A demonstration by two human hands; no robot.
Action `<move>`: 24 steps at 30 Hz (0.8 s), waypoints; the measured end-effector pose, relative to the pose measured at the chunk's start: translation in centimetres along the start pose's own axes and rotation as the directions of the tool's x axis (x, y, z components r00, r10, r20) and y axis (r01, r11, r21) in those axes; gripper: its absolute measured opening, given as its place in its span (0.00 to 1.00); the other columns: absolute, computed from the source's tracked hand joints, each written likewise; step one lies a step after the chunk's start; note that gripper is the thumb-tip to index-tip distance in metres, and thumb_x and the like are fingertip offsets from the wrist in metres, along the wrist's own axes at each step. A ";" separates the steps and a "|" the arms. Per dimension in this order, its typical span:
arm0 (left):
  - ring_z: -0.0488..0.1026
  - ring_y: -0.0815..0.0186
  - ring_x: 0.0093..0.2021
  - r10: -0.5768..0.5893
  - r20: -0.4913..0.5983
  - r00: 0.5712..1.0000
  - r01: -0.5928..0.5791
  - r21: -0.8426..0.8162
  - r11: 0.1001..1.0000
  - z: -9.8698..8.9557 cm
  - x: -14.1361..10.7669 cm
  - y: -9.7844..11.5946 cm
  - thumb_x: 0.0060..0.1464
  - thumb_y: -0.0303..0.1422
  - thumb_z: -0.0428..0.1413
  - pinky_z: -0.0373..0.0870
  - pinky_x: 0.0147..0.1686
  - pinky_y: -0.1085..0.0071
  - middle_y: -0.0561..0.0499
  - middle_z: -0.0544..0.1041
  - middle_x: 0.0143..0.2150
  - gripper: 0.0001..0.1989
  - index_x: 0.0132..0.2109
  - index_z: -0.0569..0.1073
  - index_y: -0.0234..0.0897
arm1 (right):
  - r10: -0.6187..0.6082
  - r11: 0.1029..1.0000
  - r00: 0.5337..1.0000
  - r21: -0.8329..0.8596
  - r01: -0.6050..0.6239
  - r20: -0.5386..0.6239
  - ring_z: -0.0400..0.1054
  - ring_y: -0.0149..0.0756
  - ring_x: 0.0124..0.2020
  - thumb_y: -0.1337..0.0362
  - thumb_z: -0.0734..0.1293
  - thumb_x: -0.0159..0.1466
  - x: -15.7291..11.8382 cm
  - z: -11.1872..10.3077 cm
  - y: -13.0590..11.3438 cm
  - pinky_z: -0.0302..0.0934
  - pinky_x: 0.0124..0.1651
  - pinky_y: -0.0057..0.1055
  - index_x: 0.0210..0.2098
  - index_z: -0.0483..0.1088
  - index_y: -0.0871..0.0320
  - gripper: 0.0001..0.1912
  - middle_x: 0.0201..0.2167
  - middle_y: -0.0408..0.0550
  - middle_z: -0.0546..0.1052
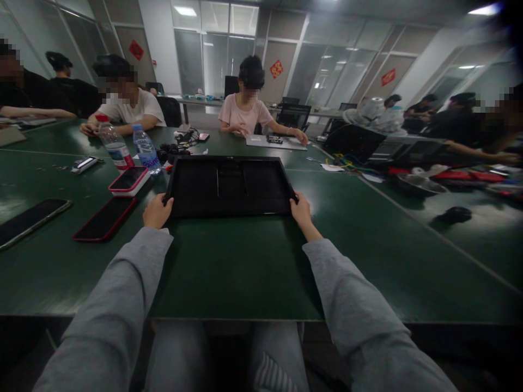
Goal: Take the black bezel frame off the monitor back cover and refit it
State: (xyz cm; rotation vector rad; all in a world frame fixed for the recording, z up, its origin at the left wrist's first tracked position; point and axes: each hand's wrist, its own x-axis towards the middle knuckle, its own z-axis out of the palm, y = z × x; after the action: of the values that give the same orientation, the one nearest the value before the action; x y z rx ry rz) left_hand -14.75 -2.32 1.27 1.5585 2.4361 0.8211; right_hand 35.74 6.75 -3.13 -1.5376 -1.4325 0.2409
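Note:
A wide black rectangular panel (192, 188), with a raised rim and a smaller outlined recess in its middle, looks like a monitor housing. It is above or on the green table in front of me; whether it touches the tabletop I cannot tell. My left hand (158, 211) grips its left edge near the front corner, thumb on the rim. On the opposite side, my right hand (301, 209) holds the right edge near its front corner. The fingers of both hands are partly hidden behind the rim.
Left of the panel are a red-edged phone (107, 219), a pink-edged phone (129, 179) on a white box, another phone (35, 220) and two bottles (147, 149). Cables lie behind them. A mouse (455, 214) sits far right. Across the table, a person in pink (247, 111) works at a board.

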 end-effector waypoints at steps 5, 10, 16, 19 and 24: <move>0.72 0.46 0.59 0.008 -0.010 1.000 -0.008 0.013 1.000 0.3 0.2 -0.3 0.63 0.48 0.49 0.69 0.56 0.52 0.39 0.77 0.59 0.28 0.64 0.70 0.39 | 0.004 1.000 1.000 -0.002 -0.004 0.010 0.69 0.48 0.58 0.64 0.61 0.62 0.0 -0.1 -0.2 0.59 0.66 0.52 0.56 0.71 0.61 0.23 0.56 0.60 0.76; 0.73 0.46 0.58 0.013 -0.021 1.000 -0.012 0.016 1.000 0.4 0.2 -0.3 0.63 0.48 0.49 0.69 0.55 0.52 0.40 0.77 0.58 0.28 0.64 0.70 0.40 | -0.003 1.000 1.000 -0.009 0.003 0.019 0.69 0.48 0.59 0.64 0.61 0.62 0.1 -0.1 0.0 0.59 0.66 0.52 0.56 0.70 0.62 0.23 0.56 0.61 0.75; 0.72 0.46 0.59 0.012 -0.019 1.000 -0.012 0.014 1.000 0.1 0.0 -0.1 0.63 0.48 0.49 0.69 0.55 0.52 0.39 0.76 0.59 0.28 0.64 0.70 0.39 | -0.015 1.000 1.000 0.003 0.015 0.012 0.70 0.48 0.58 0.64 0.61 0.62 0.2 0.0 0.3 0.60 0.65 0.51 0.56 0.70 0.61 0.23 0.56 0.59 0.76; 0.72 0.47 0.59 0.017 -0.010 1.000 -0.017 0.008 1.000 0.0 -0.1 -0.1 0.63 0.48 0.49 0.69 0.56 0.53 0.39 0.76 0.59 0.28 0.64 0.70 0.39 | -0.016 1.000 1.000 0.003 0.016 0.003 0.70 0.48 0.58 0.63 0.61 0.62 0.2 0.1 0.3 0.61 0.64 0.52 0.56 0.70 0.61 0.23 0.55 0.59 0.76; 0.72 0.47 0.59 0.010 -0.013 1.000 -0.010 0.008 1.000 0.1 -0.1 0.0 0.63 0.48 0.49 0.69 0.56 0.52 0.39 0.76 0.60 0.29 0.64 0.69 0.39 | -0.020 1.000 1.000 0.004 0.020 0.001 0.70 0.48 0.57 0.62 0.61 0.62 0.1 0.0 0.3 0.61 0.64 0.52 0.56 0.71 0.60 0.23 0.55 0.59 0.76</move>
State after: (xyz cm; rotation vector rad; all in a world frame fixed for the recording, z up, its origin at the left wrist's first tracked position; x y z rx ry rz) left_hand -14.70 -2.40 1.18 1.5741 2.4455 0.8272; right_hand 35.95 6.86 -3.28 -1.5192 -1.4462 0.2326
